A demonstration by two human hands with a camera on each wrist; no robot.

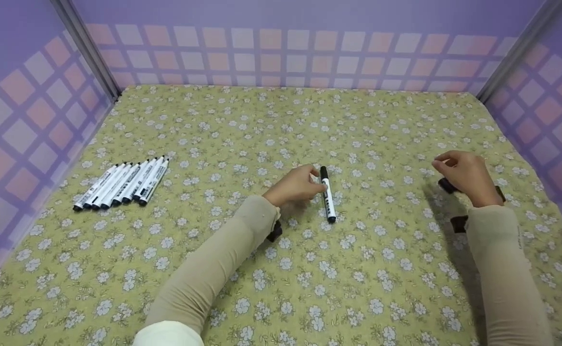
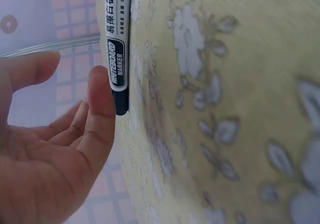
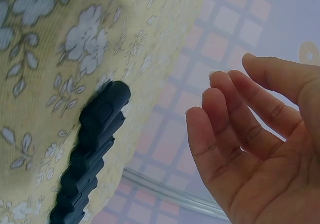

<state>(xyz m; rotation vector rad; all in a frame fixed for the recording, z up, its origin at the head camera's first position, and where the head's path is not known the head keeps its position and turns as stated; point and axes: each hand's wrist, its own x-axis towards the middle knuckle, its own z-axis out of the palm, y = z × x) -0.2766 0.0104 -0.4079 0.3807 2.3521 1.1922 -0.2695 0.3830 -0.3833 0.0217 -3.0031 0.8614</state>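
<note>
A white whiteboard marker (image 1: 329,202) with black ends lies alone on the cloth near the middle. Beside it is my left hand (image 1: 296,184), an index fingertip right at the marker's dark end (image 2: 121,102) in the left wrist view, the thumb (image 2: 37,68) held apart. On the right, my right hand (image 1: 466,173) hovers with nothing between its loosely bent fingers (image 3: 217,109). Below that hand, black marker caps (image 3: 100,109) form a close row in the right wrist view. Hand and wrist hide most of these markers from the head view.
Several more white markers (image 1: 122,185) lie side by side on the left of the flowered cloth (image 1: 261,129). Purple checked walls (image 1: 281,53) border the table at the back and both sides.
</note>
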